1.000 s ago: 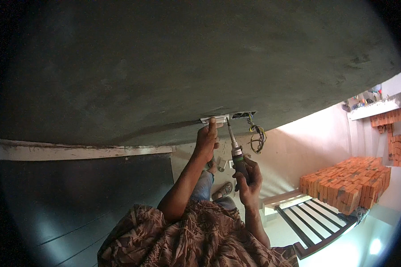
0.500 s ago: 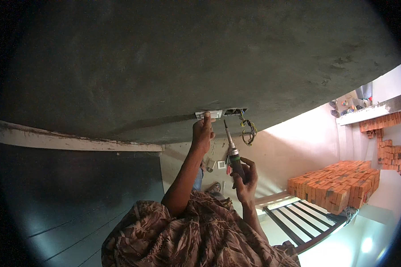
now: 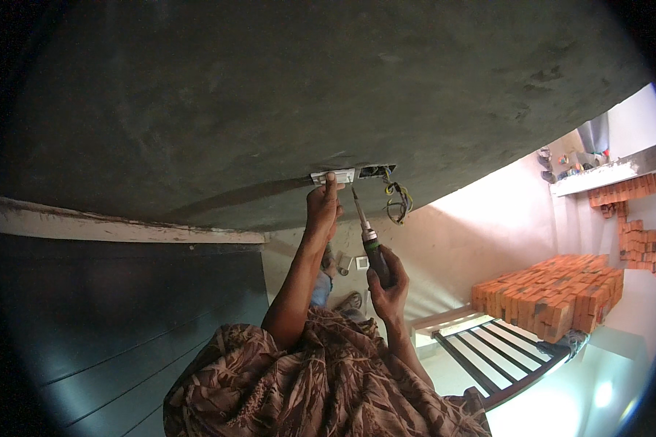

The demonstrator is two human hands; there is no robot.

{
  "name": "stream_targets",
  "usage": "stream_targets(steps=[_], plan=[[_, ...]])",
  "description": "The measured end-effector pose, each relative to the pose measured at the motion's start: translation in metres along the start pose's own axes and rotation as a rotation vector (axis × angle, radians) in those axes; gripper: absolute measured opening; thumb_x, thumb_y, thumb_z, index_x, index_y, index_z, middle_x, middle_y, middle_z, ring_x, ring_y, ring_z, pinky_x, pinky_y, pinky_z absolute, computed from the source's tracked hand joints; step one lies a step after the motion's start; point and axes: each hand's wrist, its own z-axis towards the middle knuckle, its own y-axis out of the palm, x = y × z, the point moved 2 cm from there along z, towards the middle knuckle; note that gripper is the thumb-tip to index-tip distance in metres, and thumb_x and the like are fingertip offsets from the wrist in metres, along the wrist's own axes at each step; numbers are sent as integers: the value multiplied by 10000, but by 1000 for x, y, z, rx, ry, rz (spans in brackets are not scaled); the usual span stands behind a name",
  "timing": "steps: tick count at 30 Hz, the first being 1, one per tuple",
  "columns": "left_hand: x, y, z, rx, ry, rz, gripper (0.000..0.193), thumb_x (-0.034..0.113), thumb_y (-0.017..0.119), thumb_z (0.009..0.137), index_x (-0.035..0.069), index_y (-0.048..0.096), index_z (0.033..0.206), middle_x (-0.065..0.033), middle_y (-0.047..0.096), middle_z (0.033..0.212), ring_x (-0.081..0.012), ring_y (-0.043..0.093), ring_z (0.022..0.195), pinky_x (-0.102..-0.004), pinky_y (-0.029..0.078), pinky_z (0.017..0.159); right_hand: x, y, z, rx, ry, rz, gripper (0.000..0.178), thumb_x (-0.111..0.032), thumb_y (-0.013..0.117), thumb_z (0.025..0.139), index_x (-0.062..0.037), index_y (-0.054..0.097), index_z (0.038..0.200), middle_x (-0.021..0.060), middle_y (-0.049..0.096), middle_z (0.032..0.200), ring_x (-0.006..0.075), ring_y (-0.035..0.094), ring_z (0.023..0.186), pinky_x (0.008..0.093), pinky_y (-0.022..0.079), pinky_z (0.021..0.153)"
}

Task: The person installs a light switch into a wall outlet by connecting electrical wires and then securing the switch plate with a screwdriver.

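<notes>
A white wall switch plate [image 3: 345,175] sits against the grey plastered wall [image 3: 270,109]. My left hand [image 3: 323,207] holds it there, the thumb pressed on its face and the other fingers curled below. In my right hand [image 3: 391,290] is a screwdriver [image 3: 372,246] with a dark, green-banded handle. Its shaft slants up and left, and the tip is close to the plate's right end; whether it touches cannot be made out. Just right of the plate is an open wall box [image 3: 377,172]. Yellow and dark wires [image 3: 399,204] hang in a loop out of it.
A white square frame [image 3: 362,263] lies on the floor below, near a shoe [image 3: 351,301]. To the right are a stack of orange bricks [image 3: 547,291] and a dark metal railing [image 3: 481,357]. A dark panelled surface [image 3: 138,306] fills the lower left.
My right hand has brought the screwdriver left and up, its tip going from below the open box to the plate's right end. My left hand keeps its hold on the plate.
</notes>
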Motion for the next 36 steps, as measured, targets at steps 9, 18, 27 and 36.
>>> stream_targets(steps=[9, 18, 27, 36], plan=[[2, 4, -2, -6, -21, -73, 835, 622, 634, 836, -159, 545, 1119, 89, 284, 581, -20, 270, 480, -201, 295, 458, -2, 3, -1, 32, 17, 4, 437, -34, 618, 822, 19, 544, 1250, 163, 632, 1118, 224, 618, 1022, 326, 467, 908], [2, 2, 0, -34, -20, -74, 814, 610, 622, 850, -154, 548, 1124, 80, 313, 575, -23, 293, 480, -206, 296, 453, 1, 3, 1, 52, -1, -17, 441, -35, 625, 807, 16, 554, 1238, 152, 635, 1100, 215, 619, 1015, 327, 476, 891], [0, 3, 1, -1, -57, -92, 803, 602, 628, 850, -149, 549, 1125, 84, 315, 568, -24, 304, 469, -209, 292, 439, 0, 11, 1, 58, -185, -240, 457, 22, 596, 750, 36, 548, 1204, 202, 622, 1084, 302, 630, 1011, 381, 472, 911], [1, 5, -1, 5, -54, -113, 803, 608, 645, 832, -143, 556, 1104, 74, 327, 570, -29, 316, 476, -207, 293, 437, 4, 16, 0, 80, -187, -256, 469, 29, 609, 746, 19, 535, 1209, 200, 620, 1083, 325, 632, 1002, 391, 481, 897]])
